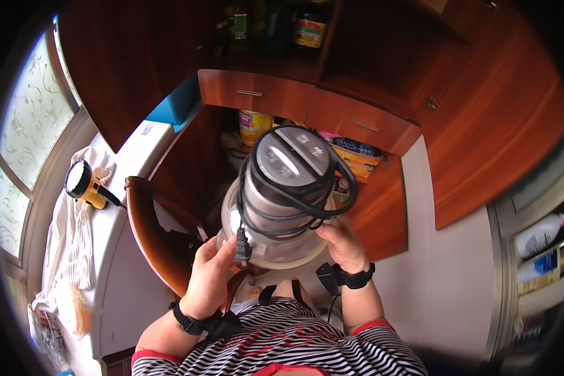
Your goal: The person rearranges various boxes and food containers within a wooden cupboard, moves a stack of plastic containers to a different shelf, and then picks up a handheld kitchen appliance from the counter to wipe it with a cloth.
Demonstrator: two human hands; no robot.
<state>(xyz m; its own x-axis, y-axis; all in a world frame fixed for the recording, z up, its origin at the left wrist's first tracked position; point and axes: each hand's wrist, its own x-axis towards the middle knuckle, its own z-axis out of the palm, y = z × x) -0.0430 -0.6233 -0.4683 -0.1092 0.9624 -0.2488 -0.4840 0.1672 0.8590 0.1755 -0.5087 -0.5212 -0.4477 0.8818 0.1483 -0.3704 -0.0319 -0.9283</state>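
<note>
My left hand (211,272) grips the near left rim of a clear bowl-like container (282,256) with a pale rim, its thumb beside the black plug (242,246) of a power cord. At the container's right side, my right hand (342,242) holds the rim, fingers partly hidden beneath it. On top of or inside the container stands a small electric appliance (275,195) with a steel body and a grey lid (293,155); its exact kind cannot be told. A black cord (305,207) is looped loosely around it. Both my wrists wear black straps.
Ahead are reddish wooden cabinets with drawers (282,96), bottles above and a yellow-and-purple tub (254,126) below. A curved wooden chair back (145,235) stands close at left. Beyond it, a white surface (136,155) bears a yellow flashlight (87,185) and a cloth (70,244). Bottles line the right side.
</note>
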